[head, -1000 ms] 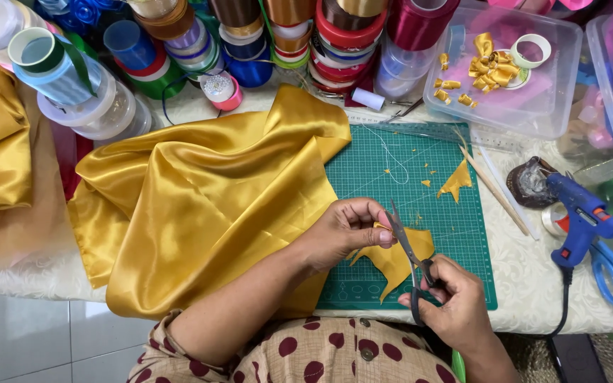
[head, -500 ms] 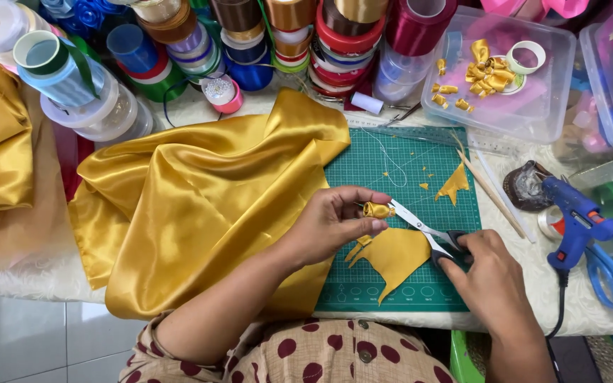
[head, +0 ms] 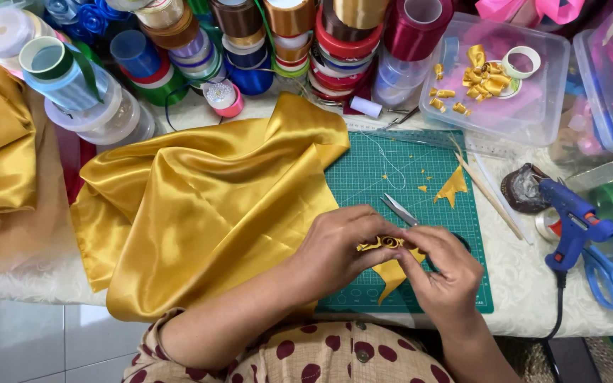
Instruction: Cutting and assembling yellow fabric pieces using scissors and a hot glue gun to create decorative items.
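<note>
Both hands meet over the green cutting mat [head: 363, 177], near the worktop's front edge. Left hand [head: 338, 248] and right hand [head: 443, 266] pinch together on a small rolled gold satin piece [head: 383, 243], its loose tail hanging toward the person. Further left, the big gold satin cloth [head: 200, 206] spills over the mat's left edge. Scissors [head: 399, 210] lie just behind the fingers, blades partly hidden. My guess: slippery satin could unroll if either pinch loosens, or a knuckle could brush those blades. Right of the mat, a blue glue gun [head: 575, 220] rests.
</note>
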